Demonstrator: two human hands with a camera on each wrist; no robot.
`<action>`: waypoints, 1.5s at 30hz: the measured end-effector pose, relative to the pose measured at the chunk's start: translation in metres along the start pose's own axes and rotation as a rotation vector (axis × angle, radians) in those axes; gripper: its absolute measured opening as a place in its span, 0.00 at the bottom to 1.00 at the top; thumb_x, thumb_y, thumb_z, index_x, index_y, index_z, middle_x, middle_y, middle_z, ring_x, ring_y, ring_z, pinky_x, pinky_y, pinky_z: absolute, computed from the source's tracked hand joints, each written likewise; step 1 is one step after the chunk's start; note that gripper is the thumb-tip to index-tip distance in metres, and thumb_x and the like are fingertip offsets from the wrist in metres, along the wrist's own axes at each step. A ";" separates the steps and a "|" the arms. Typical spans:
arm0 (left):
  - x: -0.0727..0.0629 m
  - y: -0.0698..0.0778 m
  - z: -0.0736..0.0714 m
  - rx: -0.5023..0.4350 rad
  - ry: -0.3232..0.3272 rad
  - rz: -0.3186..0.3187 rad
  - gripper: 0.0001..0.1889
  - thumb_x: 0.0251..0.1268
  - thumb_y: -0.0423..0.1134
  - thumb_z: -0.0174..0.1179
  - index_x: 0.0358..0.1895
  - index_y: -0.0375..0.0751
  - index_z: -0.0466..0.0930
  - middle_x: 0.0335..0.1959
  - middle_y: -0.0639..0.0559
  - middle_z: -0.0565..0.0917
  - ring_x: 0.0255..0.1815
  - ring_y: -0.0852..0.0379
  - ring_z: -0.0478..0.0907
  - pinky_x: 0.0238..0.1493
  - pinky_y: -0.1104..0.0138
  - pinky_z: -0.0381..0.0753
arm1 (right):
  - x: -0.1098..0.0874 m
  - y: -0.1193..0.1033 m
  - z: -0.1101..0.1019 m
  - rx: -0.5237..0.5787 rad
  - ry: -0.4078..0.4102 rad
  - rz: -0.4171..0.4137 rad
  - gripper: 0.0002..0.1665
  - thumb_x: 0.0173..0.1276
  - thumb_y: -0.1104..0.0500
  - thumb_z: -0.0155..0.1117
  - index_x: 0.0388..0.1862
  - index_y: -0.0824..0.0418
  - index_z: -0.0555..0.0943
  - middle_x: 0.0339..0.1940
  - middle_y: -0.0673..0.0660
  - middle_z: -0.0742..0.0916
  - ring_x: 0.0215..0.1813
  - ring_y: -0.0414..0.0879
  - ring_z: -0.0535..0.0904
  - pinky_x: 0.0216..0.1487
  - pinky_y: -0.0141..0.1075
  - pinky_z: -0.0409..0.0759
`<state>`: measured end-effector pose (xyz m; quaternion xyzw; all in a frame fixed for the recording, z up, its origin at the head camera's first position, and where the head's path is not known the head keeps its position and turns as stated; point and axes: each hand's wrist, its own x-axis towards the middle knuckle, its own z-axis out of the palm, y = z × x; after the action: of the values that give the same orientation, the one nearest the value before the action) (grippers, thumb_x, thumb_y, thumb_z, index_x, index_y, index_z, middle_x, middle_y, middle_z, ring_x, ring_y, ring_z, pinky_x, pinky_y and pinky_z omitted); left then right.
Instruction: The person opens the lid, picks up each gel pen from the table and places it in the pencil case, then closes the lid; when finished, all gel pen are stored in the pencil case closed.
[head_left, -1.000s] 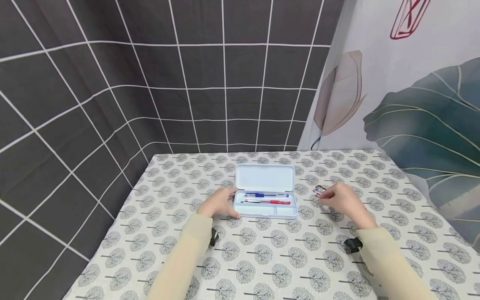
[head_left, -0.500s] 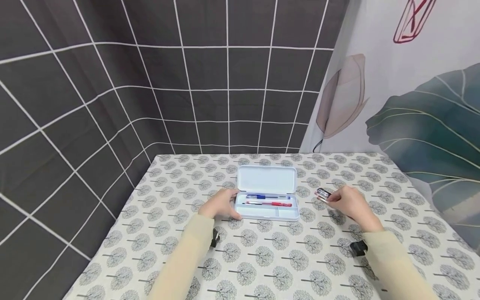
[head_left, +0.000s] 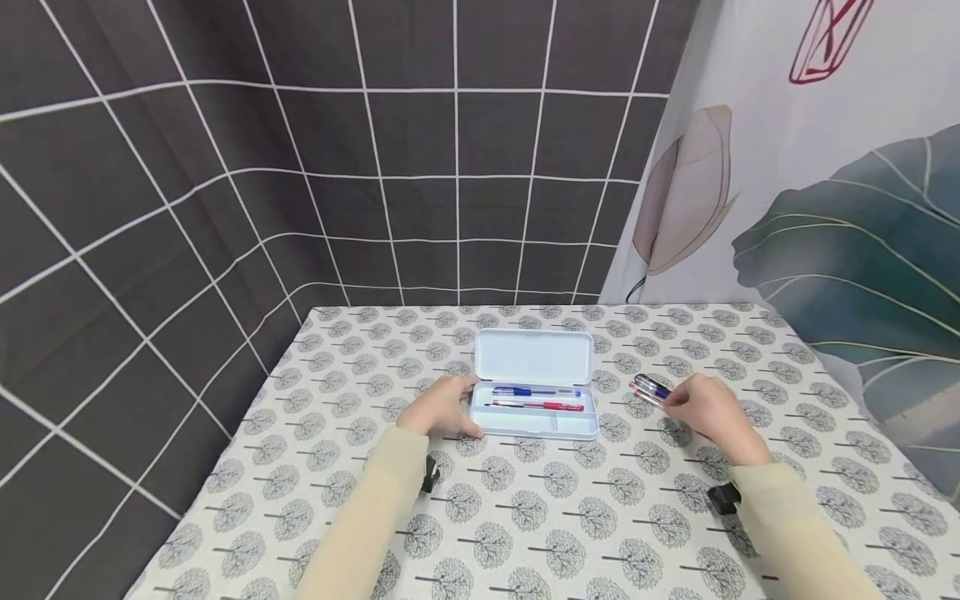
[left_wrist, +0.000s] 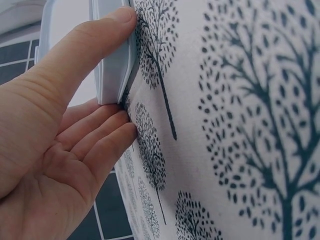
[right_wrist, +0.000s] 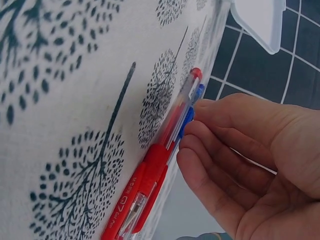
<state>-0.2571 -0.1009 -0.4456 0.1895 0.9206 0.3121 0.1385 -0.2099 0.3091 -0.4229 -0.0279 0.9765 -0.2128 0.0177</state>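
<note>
A light blue pencil case [head_left: 517,421] lies with its lid up in the head view. In it are a blue gel pen [head_left: 525,391] and a red gel pen [head_left: 558,407]. My left hand [head_left: 442,407] holds the case's left end, thumb [left_wrist: 107,30] along the front edge, fingers behind the short end. To the right, a second red gel pen [right_wrist: 150,170] and a second blue gel pen [right_wrist: 187,119] lie side by side on the cloth. My right hand [head_left: 705,408] pinches the blue one between thumb and index finger; the other fingers are loosely bent.
A tree-patterned cloth [head_left: 495,475] covers the table. Behind it hangs a dark curtain with white grid lines [head_left: 487,208], with a pale leaf-printed curtain [head_left: 825,275] at the right. A black wrist mount [head_left: 723,498] sits by the right sleeve.
My right hand has moved a little right and back toward me, and more of the two loose pens shows beyond its fingertips. My left hand stays at the pencil case.
</note>
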 end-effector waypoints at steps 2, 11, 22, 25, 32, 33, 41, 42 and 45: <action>0.000 0.000 0.000 0.000 0.000 0.000 0.49 0.31 0.41 0.82 0.67 0.41 0.71 0.65 0.47 0.78 0.67 0.46 0.72 0.73 0.51 0.65 | -0.001 0.001 0.000 -0.007 -0.001 0.008 0.06 0.57 0.61 0.69 0.31 0.62 0.88 0.32 0.59 0.90 0.30 0.46 0.81 0.38 0.50 0.81; 0.001 0.000 0.000 -0.005 0.001 0.002 0.50 0.32 0.40 0.82 0.68 0.40 0.70 0.65 0.46 0.77 0.68 0.46 0.71 0.74 0.52 0.64 | -0.001 0.007 0.002 -0.027 -0.007 0.007 0.06 0.55 0.62 0.70 0.31 0.64 0.88 0.31 0.60 0.89 0.28 0.46 0.79 0.32 0.46 0.80; 0.002 -0.002 -0.001 0.018 0.000 0.006 0.51 0.31 0.43 0.82 0.68 0.39 0.69 0.65 0.44 0.77 0.67 0.44 0.72 0.72 0.49 0.66 | 0.002 -0.001 0.002 -0.039 -0.028 0.044 0.08 0.52 0.68 0.69 0.34 0.68 0.86 0.31 0.63 0.87 0.28 0.47 0.78 0.35 0.46 0.81; 0.002 -0.002 -0.002 0.006 0.002 0.002 0.51 0.31 0.42 0.82 0.68 0.39 0.69 0.64 0.44 0.77 0.66 0.44 0.72 0.72 0.49 0.66 | 0.006 -0.003 0.002 -0.065 -0.024 0.032 0.09 0.50 0.69 0.69 0.33 0.68 0.85 0.30 0.62 0.87 0.29 0.50 0.79 0.40 0.52 0.80; 0.001 -0.002 -0.002 0.001 -0.007 0.004 0.49 0.32 0.40 0.81 0.67 0.42 0.70 0.62 0.48 0.80 0.63 0.47 0.75 0.72 0.51 0.67 | 0.011 -0.003 0.007 -0.168 0.021 -0.032 0.05 0.47 0.69 0.71 0.26 0.66 0.84 0.24 0.59 0.86 0.28 0.53 0.78 0.40 0.55 0.76; 0.000 -0.002 -0.002 0.000 -0.006 0.004 0.49 0.33 0.40 0.81 0.68 0.42 0.70 0.61 0.48 0.80 0.62 0.47 0.75 0.71 0.51 0.68 | 0.012 -0.003 0.008 -0.168 0.020 -0.032 0.05 0.47 0.69 0.71 0.26 0.66 0.84 0.24 0.59 0.86 0.28 0.52 0.78 0.39 0.54 0.76; 0.001 -0.003 -0.002 0.008 -0.011 0.008 0.47 0.32 0.41 0.81 0.66 0.40 0.72 0.61 0.46 0.80 0.64 0.46 0.75 0.71 0.51 0.68 | 0.010 -0.007 0.010 -0.123 -0.007 0.008 0.07 0.48 0.69 0.71 0.27 0.68 0.80 0.25 0.61 0.84 0.24 0.48 0.77 0.27 0.40 0.78; 0.001 -0.003 -0.002 0.010 -0.010 0.016 0.47 0.32 0.41 0.82 0.66 0.40 0.72 0.61 0.46 0.80 0.64 0.46 0.75 0.71 0.51 0.68 | 0.010 -0.007 0.010 -0.121 -0.006 0.013 0.08 0.48 0.68 0.71 0.27 0.68 0.80 0.25 0.60 0.84 0.24 0.47 0.77 0.26 0.40 0.78; 0.001 -0.001 -0.003 0.013 -0.006 0.034 0.46 0.32 0.40 0.82 0.65 0.39 0.73 0.60 0.45 0.81 0.63 0.45 0.75 0.71 0.51 0.68 | 0.008 -0.008 0.010 -0.117 -0.001 0.016 0.08 0.48 0.67 0.72 0.27 0.68 0.81 0.24 0.60 0.84 0.23 0.47 0.76 0.25 0.39 0.77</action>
<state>-0.2597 -0.1030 -0.4444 0.2069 0.9188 0.3078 0.1349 -0.2169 0.2976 -0.4291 -0.0210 0.9875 -0.1550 0.0182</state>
